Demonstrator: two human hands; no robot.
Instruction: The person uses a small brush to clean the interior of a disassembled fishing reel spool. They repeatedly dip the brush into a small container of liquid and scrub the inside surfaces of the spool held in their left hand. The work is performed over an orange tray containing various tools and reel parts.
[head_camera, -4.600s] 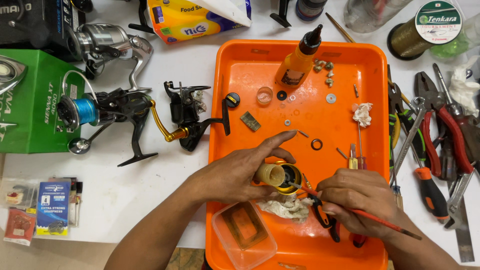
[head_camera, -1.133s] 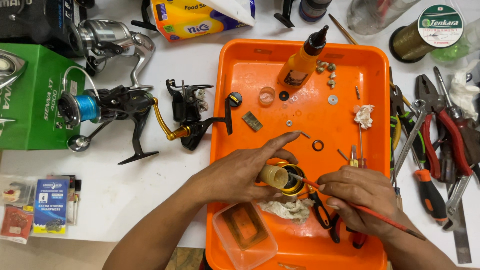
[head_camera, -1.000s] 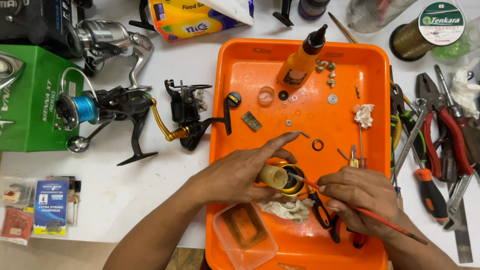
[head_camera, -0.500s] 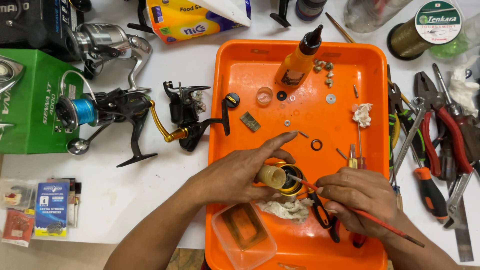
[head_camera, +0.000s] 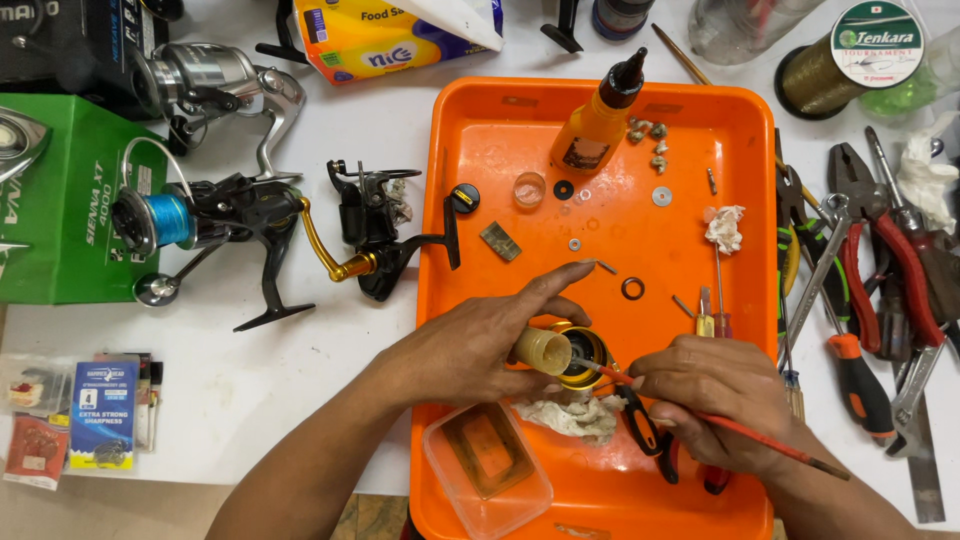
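White tabletop (head_camera: 330, 380) spreads under us, crowded with fishing gear, and in its middle sits an orange tray (head_camera: 740, 130) where our hands work. Our left hand (head_camera: 470, 345) is curled around a gold spool (head_camera: 572, 355) low in the tray, thumb and fingers closed on it and a pale cap at its near end, with the forefinger stretched out straight above. Our right hand (head_camera: 720, 400) pinches a thin red brush (head_camera: 740, 430) firmly between thumb and fingers; the brush tip touches the mouth of the spool, while its handle runs back past the wrist. Just beneath the spool lies a crumpled rag (head_camera: 565, 415), and beside that a clear tub (head_camera: 487, 470) at the tray's near edge. Farther up the tray we see an oil bottle (head_camera: 600, 120) lying tilted, with small washers and screws scattered near it. Left of the tray, on the table, rest a stripped reel body (head_camera: 375, 225) with its handle reaching over the tray rim, a reel (head_camera: 215, 215) with blue line, and a green box (head_camera: 60, 200). Right of the tray lie pliers (head_camera: 905, 240) and screwdrivers, well apart from our hands.
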